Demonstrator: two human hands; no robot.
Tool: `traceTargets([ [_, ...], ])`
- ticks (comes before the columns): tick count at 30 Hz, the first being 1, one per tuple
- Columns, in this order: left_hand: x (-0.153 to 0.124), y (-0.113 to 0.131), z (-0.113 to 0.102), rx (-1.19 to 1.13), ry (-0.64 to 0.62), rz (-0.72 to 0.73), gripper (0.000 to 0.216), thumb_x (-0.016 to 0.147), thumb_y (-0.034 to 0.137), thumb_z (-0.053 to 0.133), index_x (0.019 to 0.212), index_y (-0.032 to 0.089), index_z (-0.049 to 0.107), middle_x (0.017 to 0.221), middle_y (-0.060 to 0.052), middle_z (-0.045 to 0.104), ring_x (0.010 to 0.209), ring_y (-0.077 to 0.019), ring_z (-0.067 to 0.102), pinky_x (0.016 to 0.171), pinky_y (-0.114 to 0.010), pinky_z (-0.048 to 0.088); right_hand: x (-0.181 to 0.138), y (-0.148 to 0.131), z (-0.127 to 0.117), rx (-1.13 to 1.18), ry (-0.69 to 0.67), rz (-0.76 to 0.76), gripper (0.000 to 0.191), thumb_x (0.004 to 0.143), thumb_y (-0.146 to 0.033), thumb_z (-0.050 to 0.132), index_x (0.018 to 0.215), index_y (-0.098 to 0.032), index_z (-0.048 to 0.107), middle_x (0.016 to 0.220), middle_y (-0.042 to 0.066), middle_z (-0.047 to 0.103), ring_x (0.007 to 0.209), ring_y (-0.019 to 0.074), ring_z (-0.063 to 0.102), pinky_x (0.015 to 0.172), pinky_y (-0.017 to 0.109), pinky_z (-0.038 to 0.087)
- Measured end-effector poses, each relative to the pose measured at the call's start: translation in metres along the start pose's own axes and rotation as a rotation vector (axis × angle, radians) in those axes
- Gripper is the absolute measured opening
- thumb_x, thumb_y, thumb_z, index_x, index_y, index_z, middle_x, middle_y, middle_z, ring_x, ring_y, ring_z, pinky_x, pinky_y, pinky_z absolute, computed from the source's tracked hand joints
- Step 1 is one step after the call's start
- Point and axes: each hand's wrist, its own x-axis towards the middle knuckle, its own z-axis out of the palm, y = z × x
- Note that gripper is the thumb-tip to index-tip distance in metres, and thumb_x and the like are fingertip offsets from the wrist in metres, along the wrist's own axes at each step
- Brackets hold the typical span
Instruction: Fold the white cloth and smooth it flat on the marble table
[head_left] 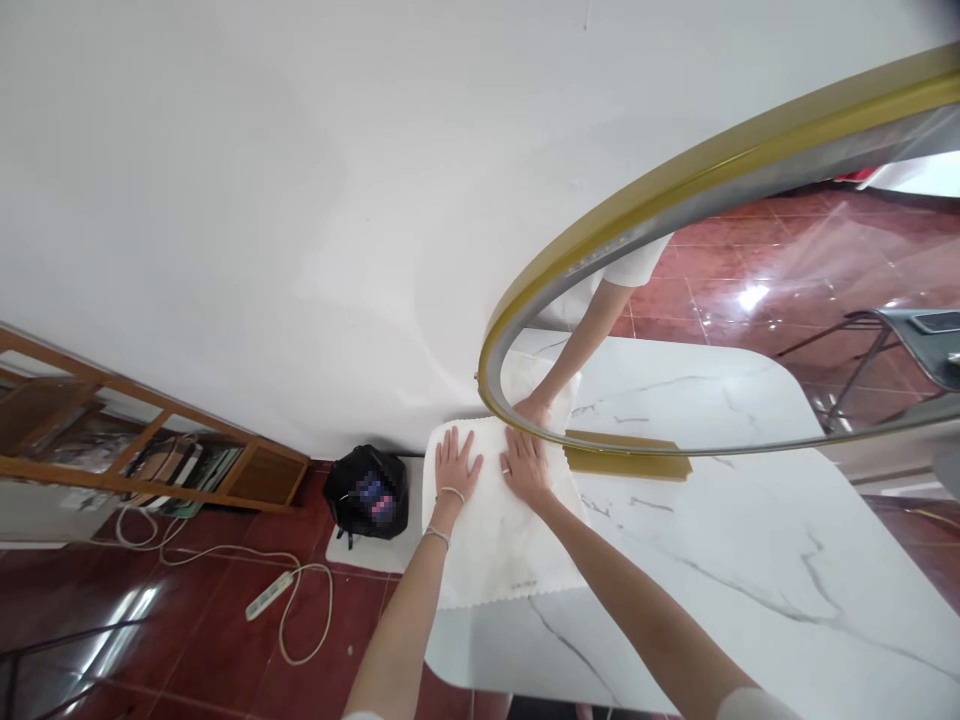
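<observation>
A white cloth [495, 545] with a scalloped edge lies spread on the white marble table [735, 570], near its far left corner. My left hand [454, 465] rests flat on the far part of the cloth, fingers stretched out and apart. My right hand [525, 464] lies flat beside it on the same cloth, fingers extended, a ring on one finger. Both hands hold nothing. A round gold-framed mirror [622, 240] stands on the table just beyond my right hand and reflects an arm and the hand on the cloth.
The mirror's gold base [628, 460] sits on the table to the right of the cloth. A black bag [369, 493] lies on the floor by the wall. A white power strip [268, 595] with cable trails on red tiles. A wooden shelf [150, 455] stands at left.
</observation>
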Motion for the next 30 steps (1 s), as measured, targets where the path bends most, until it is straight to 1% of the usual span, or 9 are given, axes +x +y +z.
traceTargets([
  [4,-0.047,-0.011,-0.003,0.034,0.052,-0.073,0.052,0.093,0.037,0.043,0.144,0.023,0.039,0.156,-0.011,0.024,0.144,-0.0284,0.02,0.115,-0.049,0.023,-0.038,-0.031,-0.011,0.06,-0.102,-0.162,0.04,0.095,-0.023,0.033,0.126,-0.014,0.057,0.129,0.013,0.057,0.121,0.0241,0.048,0.107,0.042,0.032],
  [6,-0.081,-0.012,-0.005,0.046,0.084,-0.112,0.051,0.094,0.037,0.041,0.143,0.023,0.039,0.156,-0.011,0.024,0.144,-0.0283,0.021,0.114,-0.049,0.026,-0.074,-0.048,-0.023,0.09,-0.146,-0.232,0.041,0.094,-0.031,0.039,0.128,-0.015,0.056,0.132,0.013,0.055,0.124,0.0253,0.045,0.108,0.043,0.03],
  [8,-0.118,-0.01,-0.005,0.06,0.12,-0.169,0.05,0.095,0.037,0.038,0.143,0.022,0.04,0.156,-0.012,0.025,0.143,-0.0286,0.022,0.112,-0.049,0.029,-0.118,-0.06,-0.039,0.15,-0.212,-0.293,0.061,0.09,-0.046,0.046,0.142,-0.014,0.042,0.148,0.017,0.036,0.137,0.033,0.029,0.112,0.051,0.022],
  [11,-0.17,0.0,-0.002,0.079,0.162,-0.214,0.05,0.096,0.037,0.035,0.144,0.024,0.037,0.156,-0.01,0.023,0.144,-0.029,0.021,0.113,-0.051,0.027,-0.179,-0.064,-0.061,0.289,-0.419,-0.361,0.081,0.085,-0.056,0.05,0.152,-0.026,0.016,0.158,0.011,0.003,0.144,0.0352,0.01,0.113,0.058,0.011],
  [14,-0.198,0.015,0.004,0.085,0.182,-0.223,0.051,0.096,0.036,0.035,0.146,0.028,0.031,0.157,-0.008,0.02,0.145,-0.0289,0.018,0.114,-0.054,0.023,-0.211,-0.057,-0.075,0.339,-0.486,-0.358,0.082,0.084,-0.055,0.052,0.151,-0.031,0.012,0.158,0.006,-0.001,0.144,0.0338,0.009,0.114,0.056,0.009],
  [17,-0.191,0.033,0.007,0.072,0.182,-0.212,0.052,0.095,0.034,0.037,0.146,0.028,0.03,0.157,-0.008,0.019,0.145,-0.0285,0.016,0.114,-0.055,0.022,-0.214,-0.044,-0.081,0.296,-0.417,-0.32,0.078,0.086,-0.056,0.049,0.151,-0.032,0.013,0.157,0.006,0.004,0.144,0.033,0.013,0.114,0.055,0.012],
  [25,-0.106,0.123,0.026,-0.039,0.101,0.015,0.053,0.092,0.028,0.043,0.144,0.029,0.036,0.156,-0.009,0.024,0.144,-0.0278,0.022,0.114,-0.052,0.026,-0.209,0.013,-0.083,0.019,-0.103,-0.035,0.07,0.09,-0.053,0.046,0.151,-0.031,0.018,0.155,0.008,0.02,0.14,0.033,0.027,0.11,0.053,0.022],
  [28,-0.118,0.14,0.039,-0.036,0.161,-0.017,0.053,0.093,0.027,0.041,0.145,0.032,0.033,0.155,-0.008,0.029,0.143,-0.0263,0.026,0.111,-0.051,0.031,-0.208,0.021,-0.077,-0.017,-0.054,0.011,0.071,0.09,-0.048,0.048,0.151,-0.03,0.018,0.155,0.009,0.02,0.14,0.0344,0.026,0.11,0.054,0.022],
  [30,-0.141,0.129,0.043,-0.006,0.205,-0.063,0.054,0.093,0.028,0.041,0.146,0.033,0.029,0.155,-0.008,0.028,0.142,-0.0264,0.027,0.109,-0.051,0.034,-0.202,0.013,-0.071,-0.032,-0.027,0.045,0.072,0.089,-0.043,0.049,0.152,-0.028,0.016,0.156,0.011,0.019,0.141,0.036,0.023,0.11,0.057,0.022],
])
